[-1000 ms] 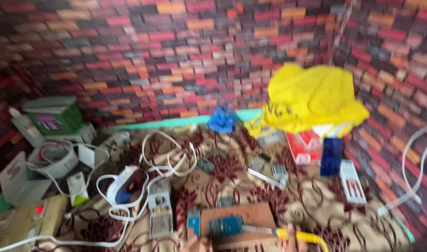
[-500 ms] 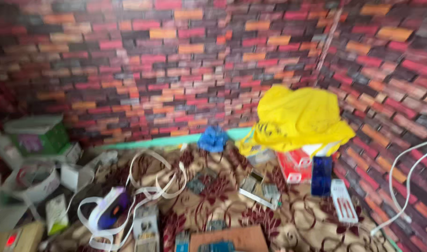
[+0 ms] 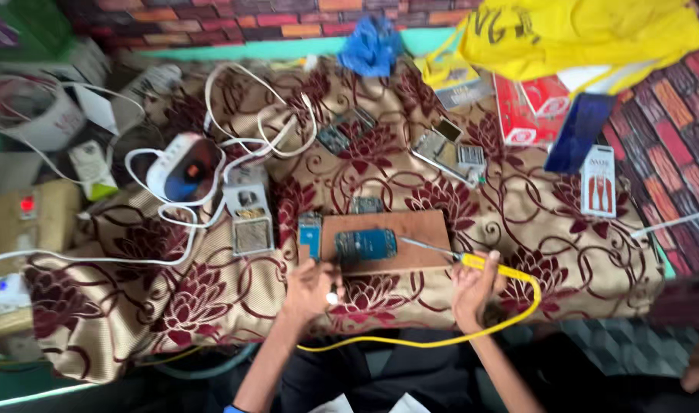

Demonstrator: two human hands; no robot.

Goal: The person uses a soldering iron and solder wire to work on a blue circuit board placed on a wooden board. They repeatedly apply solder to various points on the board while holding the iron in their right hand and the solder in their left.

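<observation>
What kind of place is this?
Probably a small phone repair bench: a circuit board on a wooden board, a soldering iron in the right hand, and phone parts.

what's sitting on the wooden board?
On the wooden board lies a blue circuit board; the soldering iron tip, held by the right hand, reaches over it. Whatever lies under the circuit board is covered.

My right hand [image 3: 475, 287] gripping a yellow-handled soldering iron [image 3: 460, 258], tip over the wooden board [image 3: 418, 237], my left hand [image 3: 313, 287] at the board's near edge, blue circuit board [image 3: 366, 245] lying on it, patterned cloth [image 3: 212, 298] beneath.
</observation>
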